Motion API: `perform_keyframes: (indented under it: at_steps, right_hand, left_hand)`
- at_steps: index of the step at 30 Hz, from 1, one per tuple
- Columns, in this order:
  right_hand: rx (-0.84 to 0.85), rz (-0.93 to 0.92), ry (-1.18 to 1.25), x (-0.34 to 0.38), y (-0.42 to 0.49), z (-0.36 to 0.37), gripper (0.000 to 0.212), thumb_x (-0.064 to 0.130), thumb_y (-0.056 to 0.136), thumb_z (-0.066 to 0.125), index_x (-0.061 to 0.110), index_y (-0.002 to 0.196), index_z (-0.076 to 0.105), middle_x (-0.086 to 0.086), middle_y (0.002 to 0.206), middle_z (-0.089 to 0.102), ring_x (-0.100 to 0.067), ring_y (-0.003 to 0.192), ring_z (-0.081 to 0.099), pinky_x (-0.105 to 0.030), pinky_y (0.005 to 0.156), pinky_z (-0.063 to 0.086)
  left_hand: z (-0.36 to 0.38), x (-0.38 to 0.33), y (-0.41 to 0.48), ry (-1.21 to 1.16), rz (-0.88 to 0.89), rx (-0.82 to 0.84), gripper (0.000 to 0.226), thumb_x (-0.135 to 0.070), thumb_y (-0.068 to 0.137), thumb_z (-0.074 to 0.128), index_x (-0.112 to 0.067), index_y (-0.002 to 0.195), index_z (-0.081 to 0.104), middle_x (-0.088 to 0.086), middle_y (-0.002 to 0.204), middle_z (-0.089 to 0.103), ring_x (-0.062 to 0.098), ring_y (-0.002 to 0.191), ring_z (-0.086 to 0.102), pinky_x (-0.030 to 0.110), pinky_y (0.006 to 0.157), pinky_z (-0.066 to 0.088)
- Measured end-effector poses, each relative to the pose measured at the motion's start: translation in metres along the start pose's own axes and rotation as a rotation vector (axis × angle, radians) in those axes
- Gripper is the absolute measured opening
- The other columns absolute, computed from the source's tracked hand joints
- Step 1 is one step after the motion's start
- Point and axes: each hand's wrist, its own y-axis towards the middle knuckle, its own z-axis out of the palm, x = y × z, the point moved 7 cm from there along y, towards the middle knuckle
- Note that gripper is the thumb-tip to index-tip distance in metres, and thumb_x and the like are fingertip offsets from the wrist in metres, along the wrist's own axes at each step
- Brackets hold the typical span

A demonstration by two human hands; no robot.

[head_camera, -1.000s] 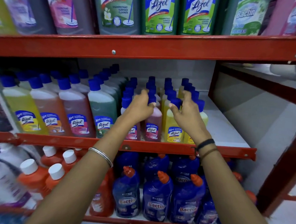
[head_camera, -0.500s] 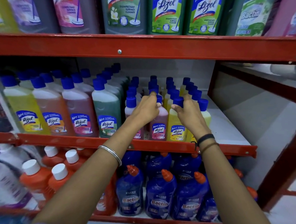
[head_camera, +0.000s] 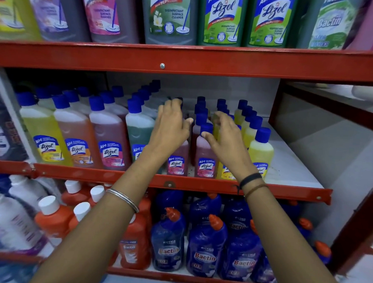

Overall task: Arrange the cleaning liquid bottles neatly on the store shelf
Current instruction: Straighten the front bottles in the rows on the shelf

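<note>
Small blue-capped Lizol bottles stand in rows on the middle shelf. A pink front bottle stands between my hands, and a yellow front bottle stands at the row's right end. My left hand hovers over the pink rows with fingers spread, covering another pink bottle. My right hand reaches over the yellow rows, fingers apart, its thumb near the pink bottle's cap. Neither hand holds anything.
Larger Lizol bottles fill the shelf's left part. Big bottles line the top shelf above a red rail. Blue Bactin bottles and orange ones stand below. A red upright bounds the right side.
Both hands have let go of the bottle caps they were on and lifted slightly, fingers spreading. The view has shifted a little closer to the shelf.
</note>
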Motion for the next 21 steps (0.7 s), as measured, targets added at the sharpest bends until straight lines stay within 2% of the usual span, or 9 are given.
perform_keyframes:
  at_steps: [3,5,7,10,13,16,21]
  right_hand:
    - [0.103,0.106,-0.050,-0.004,0.001,0.016,0.057,0.025,0.087,0.063,0.009,0.134,0.036,-0.016,0.120,0.060,-0.029,0.107,0.061,-0.037,0.085,0.050]
    - [0.103,0.134,-0.090,-0.004,0.000,0.020,0.058,0.025,0.086,0.063,0.008,0.135,0.037,-0.017,0.106,0.065,-0.032,0.099,0.063,-0.039,0.080,0.051]
    - [0.076,0.155,-0.129,-0.004,0.001,0.021,0.056,0.025,0.086,0.063,0.006,0.133,0.039,-0.019,0.102,0.067,-0.036,0.098,0.063,-0.041,0.078,0.051]
    - [0.067,0.183,-0.143,-0.004,0.003,0.020,0.049,0.023,0.086,0.063,0.003,0.126,0.043,-0.021,0.098,0.067,-0.039,0.094,0.063,-0.040,0.071,0.049]
    - [0.069,0.186,-0.122,-0.001,0.004,0.021,0.049,0.021,0.086,0.064,0.002,0.127,0.043,-0.021,0.096,0.066,-0.038,0.091,0.062,-0.044,0.075,0.052]
    - [0.066,0.193,-0.100,0.000,0.003,0.022,0.048,0.020,0.086,0.064,0.002,0.126,0.043,-0.020,0.095,0.064,-0.034,0.086,0.062,-0.046,0.077,0.053]
    - [0.064,0.192,-0.080,0.007,0.003,0.023,0.041,0.018,0.087,0.062,-0.001,0.120,0.046,-0.018,0.093,0.063,-0.022,0.074,0.050,-0.035,0.067,0.046]
  left_hand:
    - [0.005,0.019,-0.009,-0.019,-0.105,0.119,0.045,-0.019,0.089,0.061,0.000,0.122,0.038,0.020,0.115,0.055,0.033,0.105,0.054,0.037,0.082,0.045]
    - [0.010,0.026,-0.015,-0.039,-0.158,0.175,0.042,-0.018,0.089,0.060,-0.001,0.121,0.039,0.020,0.109,0.058,0.031,0.094,0.059,0.036,0.074,0.046]
    - [0.013,0.029,-0.018,-0.042,-0.185,0.199,0.041,-0.016,0.091,0.058,0.000,0.123,0.039,0.023,0.109,0.059,0.032,0.092,0.058,0.035,0.071,0.043]
    - [0.014,0.028,-0.018,-0.046,-0.183,0.214,0.040,-0.011,0.092,0.056,0.001,0.125,0.038,0.025,0.111,0.059,0.034,0.099,0.059,0.034,0.072,0.042]
    - [0.013,0.030,-0.019,-0.028,-0.180,0.210,0.042,-0.007,0.091,0.055,0.002,0.127,0.037,0.024,0.113,0.060,0.034,0.105,0.059,0.034,0.074,0.042]
    - [0.015,0.031,-0.018,-0.015,-0.174,0.197,0.040,-0.004,0.089,0.056,0.002,0.125,0.039,0.023,0.112,0.062,0.033,0.105,0.061,0.039,0.078,0.048]
    - [0.017,0.031,-0.016,0.012,-0.155,0.171,0.037,-0.005,0.090,0.056,0.002,0.123,0.040,0.022,0.110,0.063,0.033,0.103,0.062,0.033,0.069,0.042]
